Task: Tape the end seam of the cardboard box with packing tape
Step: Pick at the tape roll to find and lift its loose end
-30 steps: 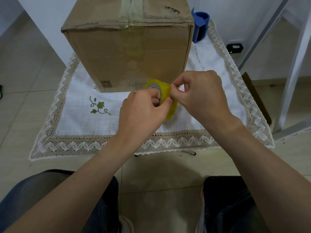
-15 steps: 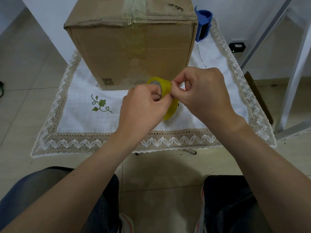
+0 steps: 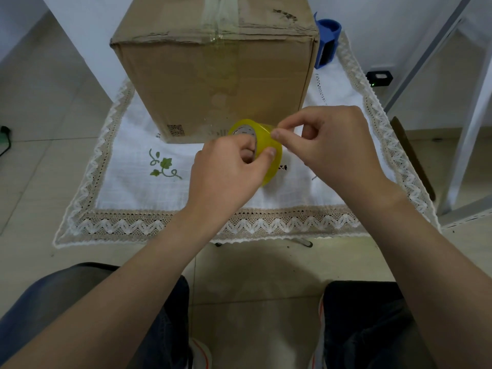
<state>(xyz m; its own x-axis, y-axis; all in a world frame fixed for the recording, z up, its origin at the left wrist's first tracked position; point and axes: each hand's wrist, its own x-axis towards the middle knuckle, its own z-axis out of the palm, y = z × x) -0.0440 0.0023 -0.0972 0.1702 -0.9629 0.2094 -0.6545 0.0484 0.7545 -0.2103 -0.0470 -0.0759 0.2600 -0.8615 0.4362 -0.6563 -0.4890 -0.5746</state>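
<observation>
A brown cardboard box (image 3: 213,75) stands on a white lace-edged cloth (image 3: 138,187), with old clear tape running along its top seam and down the near face. In front of the box my left hand (image 3: 226,171) grips a yellow roll of packing tape (image 3: 266,145), fingers through its core. My right hand (image 3: 330,147) pinches at the roll's outer edge with thumb and forefinger, on the tape's free end. The roll is held just above the cloth, close to the box's lower front edge.
A blue tape dispenser (image 3: 326,41) stands behind the box's right corner. A small black device (image 3: 379,78) lies on the floor to the right, beside white metal frame legs (image 3: 471,123). My knees are below, over the tiled floor.
My right thumb and forefinger have shifted slightly right on the roll's edge. Both hands and the roll stay in front of the box.
</observation>
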